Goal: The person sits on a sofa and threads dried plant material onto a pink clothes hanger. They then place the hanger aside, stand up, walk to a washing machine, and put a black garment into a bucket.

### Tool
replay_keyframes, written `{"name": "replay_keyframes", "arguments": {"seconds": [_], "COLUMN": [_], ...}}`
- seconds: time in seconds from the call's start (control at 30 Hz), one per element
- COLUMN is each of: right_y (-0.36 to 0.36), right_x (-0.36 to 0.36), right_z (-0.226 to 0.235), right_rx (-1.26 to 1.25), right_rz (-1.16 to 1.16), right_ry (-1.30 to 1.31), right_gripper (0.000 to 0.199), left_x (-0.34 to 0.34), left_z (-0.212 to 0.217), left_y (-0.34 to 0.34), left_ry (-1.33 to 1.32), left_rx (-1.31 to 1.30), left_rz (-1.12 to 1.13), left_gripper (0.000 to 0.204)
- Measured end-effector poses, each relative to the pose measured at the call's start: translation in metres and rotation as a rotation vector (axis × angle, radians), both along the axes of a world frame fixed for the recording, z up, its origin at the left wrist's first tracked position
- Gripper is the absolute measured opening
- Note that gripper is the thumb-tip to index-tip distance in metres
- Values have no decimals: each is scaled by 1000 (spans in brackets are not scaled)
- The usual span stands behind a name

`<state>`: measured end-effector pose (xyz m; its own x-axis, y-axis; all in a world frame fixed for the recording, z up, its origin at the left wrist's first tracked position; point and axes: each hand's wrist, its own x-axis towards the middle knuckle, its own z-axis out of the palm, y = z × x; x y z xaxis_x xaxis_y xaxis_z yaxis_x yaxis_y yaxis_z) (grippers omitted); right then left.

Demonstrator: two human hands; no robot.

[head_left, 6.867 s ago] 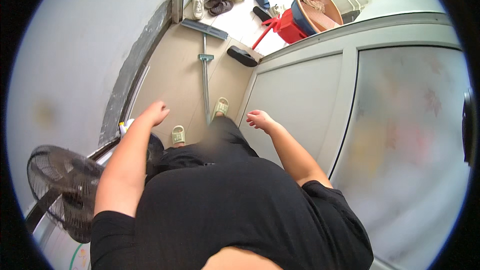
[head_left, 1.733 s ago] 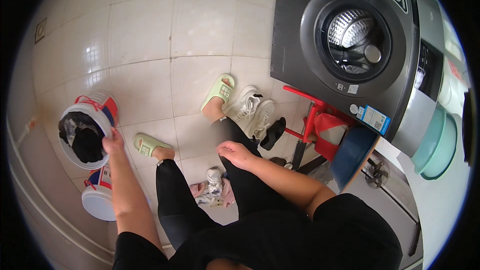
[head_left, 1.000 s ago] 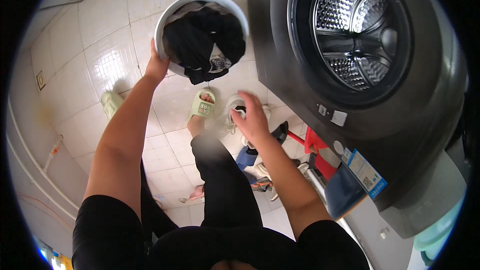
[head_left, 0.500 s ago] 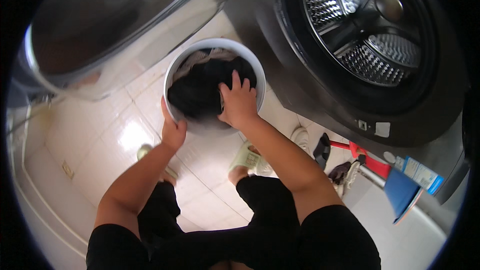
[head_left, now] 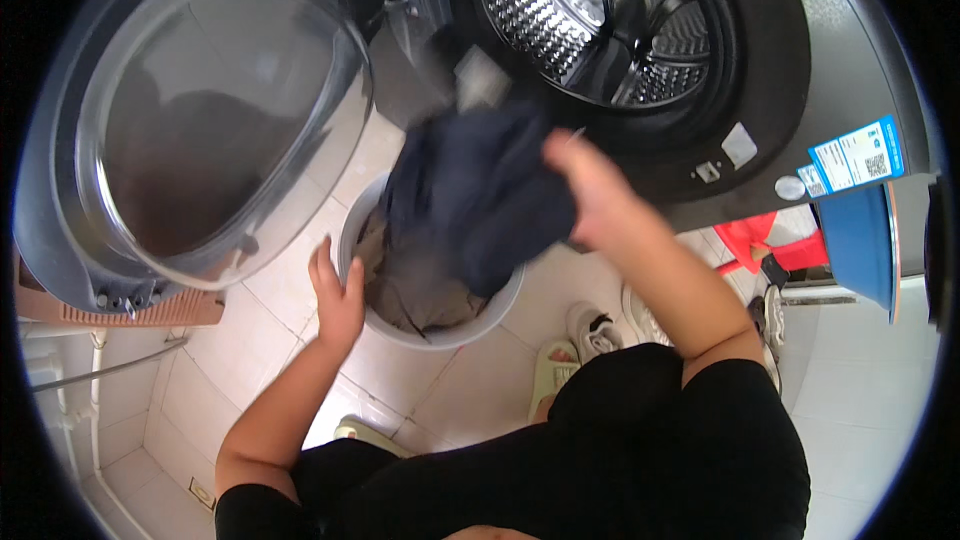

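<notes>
Right hand [head_left: 590,190] closed on a dark blue garment [head_left: 470,200], lifted clear of the basket and hanging between the basket and the washer's open mouth. Left hand [head_left: 338,300] rests open against the rim of the white laundry basket [head_left: 480,320], fingers spread, steadying it. More clothes, brownish, sit inside the basket.

Judgement on the step: the garment hangs low and bunched, so it should be raised above the lip of the drum [head_left: 600,20] and pushed well in, with no trailing sleeve left on the door seal. Keeping the left hand on the rim should stop the basket tipping.

Washer door [head_left: 200,130] stands swung wide to the left. Floor [head_left: 290,290] is pale square tile. A green sandal [head_left: 552,375] and a pale shoe [head_left: 592,328] lie right of the basket; a blue bin [head_left: 858,245] and something red [head_left: 762,240] stand beside the machine.
</notes>
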<state>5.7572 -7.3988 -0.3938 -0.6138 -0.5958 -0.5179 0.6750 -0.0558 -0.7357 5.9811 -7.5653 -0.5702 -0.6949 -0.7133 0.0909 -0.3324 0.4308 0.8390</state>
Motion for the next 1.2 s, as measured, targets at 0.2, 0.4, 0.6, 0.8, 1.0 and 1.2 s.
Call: {"name": "replay_keyframes", "arguments": {"seconds": [0.2, 0.4, 0.6, 0.8, 1.0, 1.2], "right_y": [-5, -24, -18, -12, -11, -48], "right_x": [-128, 18, 23, -3, -114, -46], "right_z": [24, -83, -135, -89, 8, -39], "right_rx": [-411, 352, 944, 799, 459, 332], "right_rz": [-691, 711, 1581, 1047, -463, 102], "right_ry": [437, 1504, 2146, 1699, 940, 1159], "right_gripper": [63, 68, 61, 45, 67, 53], "left_x": [-31, -20, -23, -21, -23, -20], "left_z": [-6, -18, -16, -17, -16, -19], "left_y": [5, 0, 4, 2, 3, 1], "left_ry": [70, 32, 6, 32, 54, 57], "left_rx": [-179, -145, -127, -150, -157, -139], "left_rz": [-25, 69, 83, 87, 81, 89], "left_gripper": [43, 40, 40, 41, 40, 40]}}
